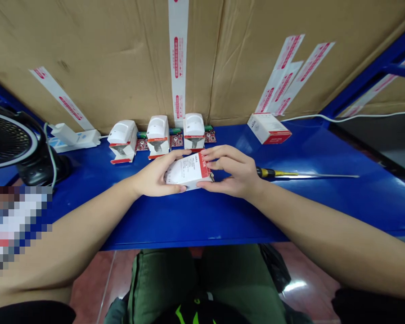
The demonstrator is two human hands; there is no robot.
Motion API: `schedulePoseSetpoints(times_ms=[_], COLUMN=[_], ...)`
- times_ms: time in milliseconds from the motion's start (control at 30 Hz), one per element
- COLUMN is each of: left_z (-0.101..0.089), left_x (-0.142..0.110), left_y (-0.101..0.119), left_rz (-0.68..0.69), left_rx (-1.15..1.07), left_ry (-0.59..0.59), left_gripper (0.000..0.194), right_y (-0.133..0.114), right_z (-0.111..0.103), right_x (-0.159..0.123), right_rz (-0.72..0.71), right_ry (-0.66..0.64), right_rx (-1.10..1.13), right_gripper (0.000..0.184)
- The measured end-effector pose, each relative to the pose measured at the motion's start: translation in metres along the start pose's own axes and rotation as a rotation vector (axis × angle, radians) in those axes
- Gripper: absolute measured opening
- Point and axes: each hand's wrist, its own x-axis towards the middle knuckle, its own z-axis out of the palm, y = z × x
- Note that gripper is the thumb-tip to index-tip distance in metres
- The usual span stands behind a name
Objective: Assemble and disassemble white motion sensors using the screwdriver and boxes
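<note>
My left hand [155, 176] and right hand [231, 173] grip a small white carton [188, 171] with red edge bands from opposite ends, fingers curled over its top face and thumbs out of sight beneath or behind it. The carton sits centrally at the near side of the blue workbench [202, 220], tilted slightly; from this view I cannot confirm whether it touches the surface. Directly behind it stand three white detector housings [158, 134] in a row, with red circuit boards [176, 140] lying between and behind them. A screwdriver [307, 174] with a yellow-and-black handle lies just beside my right hand, its long shaft pointing away to the right. A second red-edged white carton [269, 128] rests farther back on the right. A white power strip [74, 138] and a fan [6, 141] occupy the left end, against a cardboard backing [104, 58] strapped with printed tape.
</note>
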Motion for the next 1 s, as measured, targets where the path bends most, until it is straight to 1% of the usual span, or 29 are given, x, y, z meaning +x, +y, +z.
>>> schedulePoseSetpoints(times_ms=[67,100,167,267,333,400,467,533,633,700,733,800,833,867,933,1000], left_z=[0.0,0.0,-0.002,-0.006,-0.008,-0.007,-0.006,-0.003,-0.001,-0.001,-0.002,-0.002,-0.001,-0.001,0.001,0.004], left_x=[0.0,0.0,0.0,-0.001,-0.001,0.0,0.001,0.002,0.003,0.002,0.002,0.001,0.001,0.002,0.003,0.005], left_y=[0.0,0.0,0.0,0.0,0.002,0.006,0.01,0.014,0.016,0.015,0.015,0.014,0.015,0.016,0.018,0.022], left_rz=[0.009,0.007,-0.009,-0.026,-0.007,0.021,0.03,0.035,0.031,0.023,0.021,0.026,0.037,0.058,0.112,0.183], left_rx=[-0.005,0.0,0.028,0.105,0.188,0.289,0.396,0.497,0.61,0.654,0.671,0.706,0.724,0.739,0.766,0.788], left_ry=[0.005,0.014,0.047,0.087,0.099,0.115,0.136,0.153,0.18,0.202,0.215,0.237,0.246,0.251,0.258,0.258], left_gripper=[0.083,0.081,0.082,0.086,0.085,0.081,0.077,0.074,0.072,0.071,0.071,0.07,0.07,0.071,0.07,0.069], right_y=[0.0,0.0,-0.001,-0.003,-0.005,-0.006,-0.008,-0.009,-0.009,-0.009,-0.009,-0.009,-0.009,-0.01,-0.01,-0.009], right_z=[-0.002,-0.004,-0.009,-0.017,-0.02,-0.021,-0.02,-0.019,-0.019,-0.019,-0.019,-0.018,-0.017,-0.016,-0.013,-0.011], right_x=[0.001,0.002,0.003,0.006,0.008,0.01,0.01,0.011,0.01,0.009,0.009,0.008,0.008,0.007,0.007,0.007], right_rz=[-0.026,-0.015,0.053,0.168,0.224,0.256,0.276,0.297,0.319,0.34,0.358,0.393,0.399,0.395,0.373,0.342], right_ry=[0.02,0.011,-0.057,-0.183,-0.214,-0.219,-0.225,-0.234,-0.225,-0.187,-0.157,-0.095,-0.072,-0.058,-0.041,-0.03], right_rx=[-0.043,-0.072,-0.105,-0.026,0.034,0.035,-0.015,-0.046,0.001,0.027,0.023,0.003,-0.002,-0.001,0.013,0.038], right_gripper=[0.04,0.042,0.042,0.022,0.016,0.023,0.031,0.034,0.025,0.02,0.022,0.034,0.038,0.038,0.034,0.025])
